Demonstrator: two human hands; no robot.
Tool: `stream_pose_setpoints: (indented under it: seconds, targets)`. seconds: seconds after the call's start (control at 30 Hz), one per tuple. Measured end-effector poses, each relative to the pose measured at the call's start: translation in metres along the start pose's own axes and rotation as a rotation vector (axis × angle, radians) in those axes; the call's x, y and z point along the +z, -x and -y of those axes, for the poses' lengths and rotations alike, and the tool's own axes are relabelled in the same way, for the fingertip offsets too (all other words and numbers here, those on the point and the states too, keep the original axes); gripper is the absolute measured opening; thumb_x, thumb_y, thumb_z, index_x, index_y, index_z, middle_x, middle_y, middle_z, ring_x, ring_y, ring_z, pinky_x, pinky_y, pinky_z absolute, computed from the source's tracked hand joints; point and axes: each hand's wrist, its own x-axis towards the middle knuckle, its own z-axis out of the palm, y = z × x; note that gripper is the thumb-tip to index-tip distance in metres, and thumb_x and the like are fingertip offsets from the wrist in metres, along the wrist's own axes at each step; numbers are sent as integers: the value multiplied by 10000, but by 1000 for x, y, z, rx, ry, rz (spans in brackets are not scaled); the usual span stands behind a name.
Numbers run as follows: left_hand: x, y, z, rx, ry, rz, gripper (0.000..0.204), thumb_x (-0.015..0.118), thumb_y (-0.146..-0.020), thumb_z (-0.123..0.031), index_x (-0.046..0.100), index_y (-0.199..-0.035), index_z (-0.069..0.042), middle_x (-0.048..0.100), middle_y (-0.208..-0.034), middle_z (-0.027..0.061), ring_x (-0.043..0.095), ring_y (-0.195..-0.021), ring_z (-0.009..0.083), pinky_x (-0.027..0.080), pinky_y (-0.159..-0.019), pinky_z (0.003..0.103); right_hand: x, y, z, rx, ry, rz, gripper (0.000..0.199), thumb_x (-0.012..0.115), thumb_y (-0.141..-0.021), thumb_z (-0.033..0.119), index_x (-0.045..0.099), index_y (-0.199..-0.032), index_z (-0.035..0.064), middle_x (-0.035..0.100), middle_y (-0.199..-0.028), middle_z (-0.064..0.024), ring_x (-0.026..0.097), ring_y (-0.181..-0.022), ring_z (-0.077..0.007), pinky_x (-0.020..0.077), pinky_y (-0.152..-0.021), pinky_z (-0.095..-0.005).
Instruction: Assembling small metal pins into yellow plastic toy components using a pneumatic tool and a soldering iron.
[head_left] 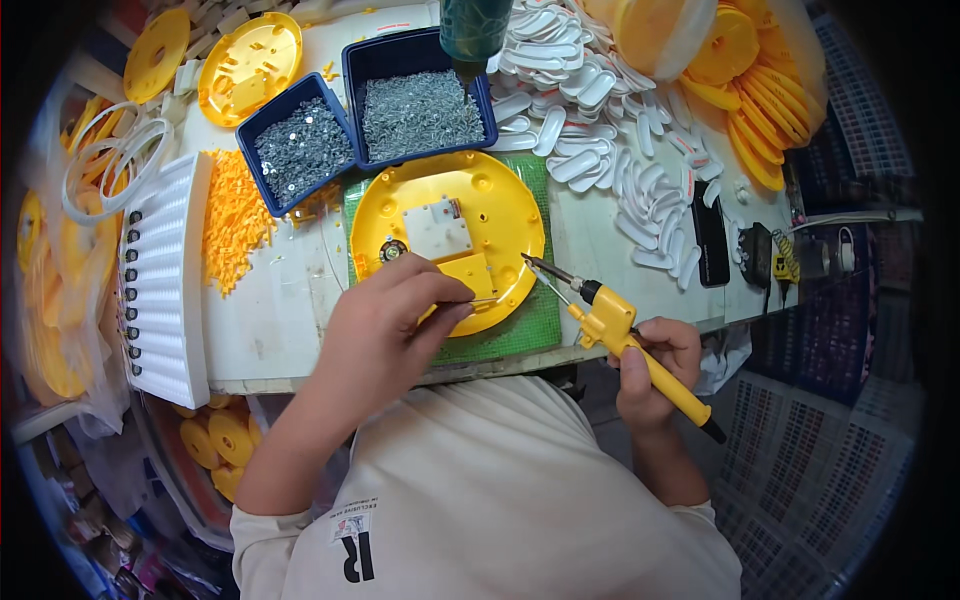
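A round yellow plastic shell (500, 190) lies open side up on a green mat (535, 325) in front of me. It holds a white gearbox-like block (437, 230), a yellow box-shaped section (468, 274) and a small round dark part (393, 250). My left hand (395, 305) is over the shell's near left edge, thumb and forefinger pinched beside the yellow section. A thin strip shows by the fingertips; what they hold is too small to name. My right hand (655, 372) grips a yellow soldering gun (620, 325), whose tip is over the shell's right rim.
Two dark blue bins, one with screws (420, 112) and one with small metal parts (300, 150), stand behind the shell. Orange pieces (232, 215) and a white foam tray (168, 280) are left. White plastic parts (650, 210), a phone (711, 240) and a hanging green tool (473, 30) are also near.
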Motion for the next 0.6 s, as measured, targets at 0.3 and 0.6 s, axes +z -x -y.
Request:
stream_pose_setpoints:
  seconds: [0.3,0.6]
  targets:
    - [32,4,13,147,-348,-129,163,824,-820,-54,741,-953,-101,674,-924,49,676,-891,251,521,-776,381,-2,1,4,-39,1,94,390,618,-932,57,494,-1296,-9,616,-924,-96,612,-730,-118,547,-686,-253]
    - [46,0,20,207,-477,-168,129,794,-838,-120,706,-928,-149,675,-970,-3,658,-1015,211,362,-1046,490,11,8,6,-30,10,29,378,764,-827,89,640,-1165,-28,684,-777,-69,635,-670,-121,538,-673,-268]
